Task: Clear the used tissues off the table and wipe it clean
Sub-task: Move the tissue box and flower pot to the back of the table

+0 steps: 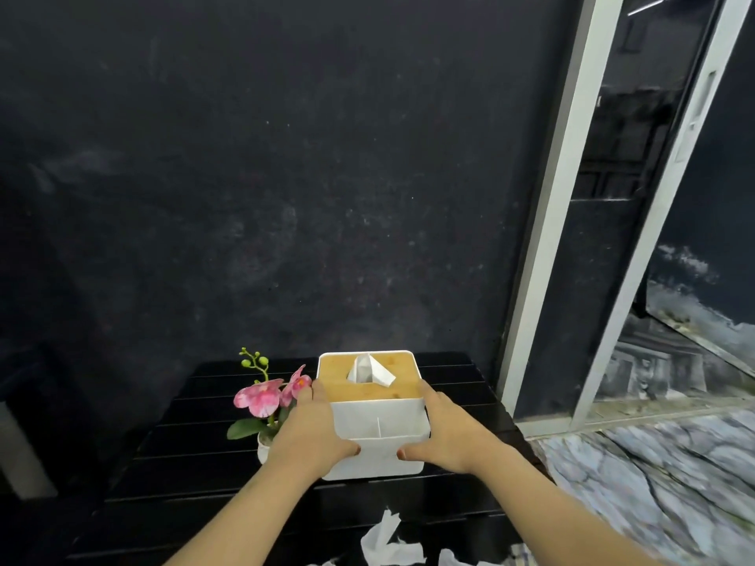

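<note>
Head view shows my left hand [310, 433] and right hand [447, 433] clamped on the sides of the tissue box [374, 418], light and rigid. Used tissues [386, 543], soft and featherweight, lie crumpled at the near edge of the black slatted worktop [184, 484]; I'd pinch them by their peaks. An orchid pot [263, 402] stands just left; a dark wall [265, 177] rises behind.

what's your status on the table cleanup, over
Left hand and right hand clamp tissue box. Used tissues on table, near edge. Flower pot beside left hand.

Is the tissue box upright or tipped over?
Upright: the tissue box sits flat on the table, wooden lid up, a tissue poking out.
</note>
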The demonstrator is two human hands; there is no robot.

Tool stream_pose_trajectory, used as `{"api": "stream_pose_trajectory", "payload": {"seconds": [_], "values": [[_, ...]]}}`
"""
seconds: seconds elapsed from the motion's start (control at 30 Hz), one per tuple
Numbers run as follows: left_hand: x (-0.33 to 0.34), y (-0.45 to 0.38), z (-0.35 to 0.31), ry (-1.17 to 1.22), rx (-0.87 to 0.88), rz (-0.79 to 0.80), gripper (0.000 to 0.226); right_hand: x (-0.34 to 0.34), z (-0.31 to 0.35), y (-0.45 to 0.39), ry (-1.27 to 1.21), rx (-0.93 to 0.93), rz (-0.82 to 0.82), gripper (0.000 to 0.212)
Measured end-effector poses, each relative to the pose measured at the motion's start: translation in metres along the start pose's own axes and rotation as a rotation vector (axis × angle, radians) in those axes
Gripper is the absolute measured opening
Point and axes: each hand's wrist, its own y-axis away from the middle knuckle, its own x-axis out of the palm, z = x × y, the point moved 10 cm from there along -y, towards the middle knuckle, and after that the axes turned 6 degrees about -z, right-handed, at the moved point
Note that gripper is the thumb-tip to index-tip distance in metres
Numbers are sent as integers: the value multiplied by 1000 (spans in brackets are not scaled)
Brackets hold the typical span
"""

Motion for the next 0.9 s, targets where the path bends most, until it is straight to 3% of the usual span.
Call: {"api": "stream_pose_trajectory", "payload": {"seconds": [0.4,0.57,0.9], "values": [[6,-15,-21,137,86,-69,81,-15,-27,-23,-63,-5,-174,81],[16,-29,-31,285,123,-84,85,-29,-41,-34,-65,4,-179,77],[41,-73,-52,346,166,-75,83,-47,-73,-69,-67,37,-213,80]]}}
